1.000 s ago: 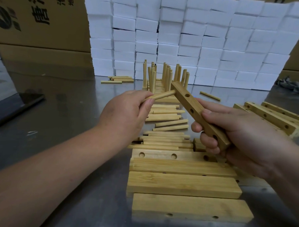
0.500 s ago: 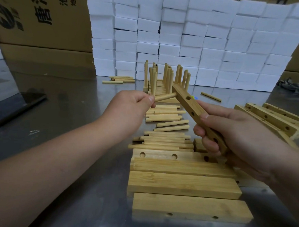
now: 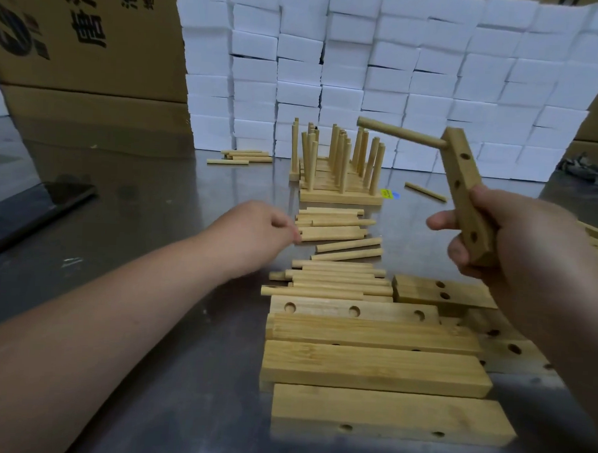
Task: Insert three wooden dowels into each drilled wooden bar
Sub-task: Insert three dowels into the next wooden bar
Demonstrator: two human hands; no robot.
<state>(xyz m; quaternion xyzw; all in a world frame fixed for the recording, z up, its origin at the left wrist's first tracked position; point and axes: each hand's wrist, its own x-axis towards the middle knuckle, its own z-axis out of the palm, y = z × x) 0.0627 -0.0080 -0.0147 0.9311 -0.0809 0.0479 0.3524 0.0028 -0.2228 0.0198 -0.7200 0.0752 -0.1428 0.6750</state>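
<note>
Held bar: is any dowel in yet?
One in. A dowel juts from the top hole of the bar in the right hand; three holes show empty.

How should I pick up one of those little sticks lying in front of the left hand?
Take the angled loose dowel near its middle, coming from above. It lies flat on the metal table and a bit apart from its neighbours, so thumb and finger can pinch its long sides. The left hand is already reaching there while the right hand holds the bar with its first dowel.
</note>
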